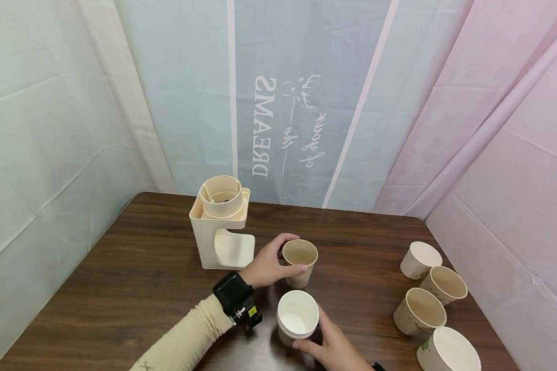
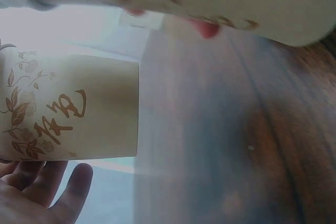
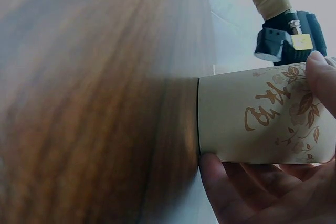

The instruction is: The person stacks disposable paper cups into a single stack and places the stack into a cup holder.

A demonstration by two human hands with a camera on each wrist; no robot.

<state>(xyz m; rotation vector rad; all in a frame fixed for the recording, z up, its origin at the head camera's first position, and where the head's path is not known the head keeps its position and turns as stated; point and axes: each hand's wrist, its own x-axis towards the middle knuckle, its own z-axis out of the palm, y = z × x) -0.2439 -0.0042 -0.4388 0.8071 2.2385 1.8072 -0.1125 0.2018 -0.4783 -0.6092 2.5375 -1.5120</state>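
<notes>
My left hand grips a tan paper cup from its left side, thumb across the front. Brown leaves and lettering decorate this upright cup in the left wrist view. Nearer to me, my right hand holds a white-lined paper cup from the right, its mouth facing up. A second ring shows below its rim, like one cup nested in another. In the right wrist view, the printed wall of the cup shows between thumb and fingers, its base right at the table top.
A cream-coloured stand with a round open container on top is at the back left. Several paper cups, including a tan one and a white one, stand at the right. Fabric curtains enclose the wooden table.
</notes>
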